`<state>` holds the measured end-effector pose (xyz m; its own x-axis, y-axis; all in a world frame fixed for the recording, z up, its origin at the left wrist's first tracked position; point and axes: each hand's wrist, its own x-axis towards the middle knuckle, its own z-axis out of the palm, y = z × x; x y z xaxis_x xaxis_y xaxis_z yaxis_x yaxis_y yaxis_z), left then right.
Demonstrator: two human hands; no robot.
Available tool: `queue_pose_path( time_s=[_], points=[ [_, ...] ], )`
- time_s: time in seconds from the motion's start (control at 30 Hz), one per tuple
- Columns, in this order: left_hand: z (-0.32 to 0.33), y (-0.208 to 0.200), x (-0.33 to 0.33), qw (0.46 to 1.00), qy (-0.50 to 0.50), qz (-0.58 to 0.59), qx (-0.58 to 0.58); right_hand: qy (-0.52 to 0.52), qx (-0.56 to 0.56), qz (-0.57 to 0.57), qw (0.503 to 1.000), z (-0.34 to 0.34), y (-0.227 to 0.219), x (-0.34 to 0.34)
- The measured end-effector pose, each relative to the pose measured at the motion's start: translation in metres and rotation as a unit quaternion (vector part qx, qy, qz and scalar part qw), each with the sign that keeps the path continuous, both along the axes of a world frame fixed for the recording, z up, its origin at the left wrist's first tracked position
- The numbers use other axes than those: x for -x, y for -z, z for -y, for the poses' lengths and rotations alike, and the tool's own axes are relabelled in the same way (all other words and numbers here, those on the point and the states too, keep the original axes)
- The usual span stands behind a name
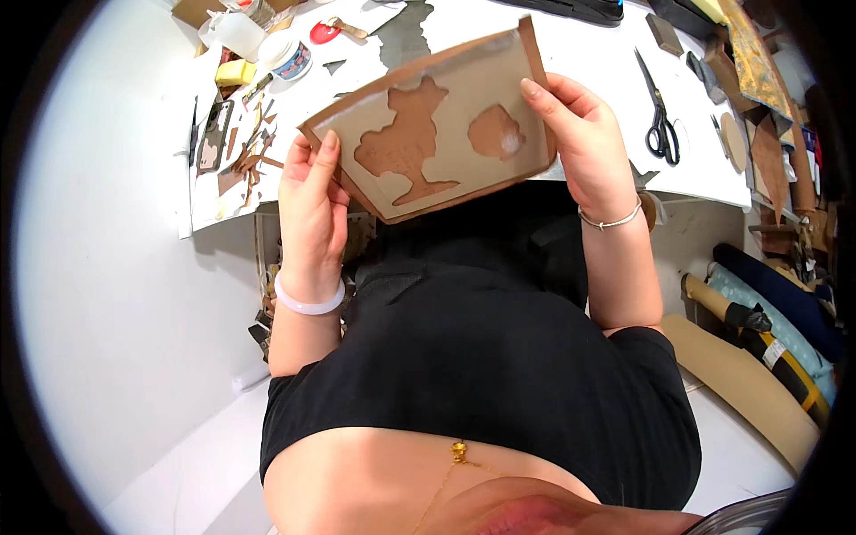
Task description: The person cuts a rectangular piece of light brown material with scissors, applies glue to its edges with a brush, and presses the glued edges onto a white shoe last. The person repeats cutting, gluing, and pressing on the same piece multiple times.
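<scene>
Grasping the cutout panel (455, 134) at opposite ends with left hand (312, 198) and right hand (584, 134), tilted over the surface's (596, 55) edge!

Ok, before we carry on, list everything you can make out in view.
panel: one, beige and brown, held in both hands
table: one, white, beyond the panel
scissors: one pair, black, on the table's right
phone: one, dark and pale, table's left
scraps: several, brown, right of the phone
jar: one, white, table's upper left
block: one, yellow, left of the jar
lid: one, red, right of the jar
rolls: several, mixed colours, lower right
clutter: uncountable, mixed colours, right edge
shirt: one, black, on the person
bangle: one, white, left wrist
bracelet: one, silver, right wrist
left hand: one, bare, panel's left corner
right hand: one, bare, panel's right edge
</scene>
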<state>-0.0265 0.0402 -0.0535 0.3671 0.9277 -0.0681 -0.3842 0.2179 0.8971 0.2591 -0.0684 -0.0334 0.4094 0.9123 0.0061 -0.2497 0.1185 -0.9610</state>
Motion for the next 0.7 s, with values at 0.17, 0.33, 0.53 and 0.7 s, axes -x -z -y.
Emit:
queue_pose_path(
  time_s=[0.17,0.33,0.53,0.7],
  points=[
    [-0.007,-0.024,0.016,0.991,0.099,0.049,-0.072,-0.021,0.006,0.117,0.993,0.005,-0.025,-0.002],
    [-0.014,-0.058,-0.001,0.951,0.196,-0.135,-0.195,-0.121,-0.012,0.223,0.967,0.008,-0.039,0.014],
    [-0.008,-0.062,-0.035,0.963,0.246,-0.105,-0.043,-0.09,-0.034,0.326,0.941,0.008,-0.046,0.029],
    [-0.014,-0.057,-0.035,0.949,0.309,-0.057,-0.005,-0.086,-0.012,0.361,0.928,0.018,-0.056,0.029]
  ],
)
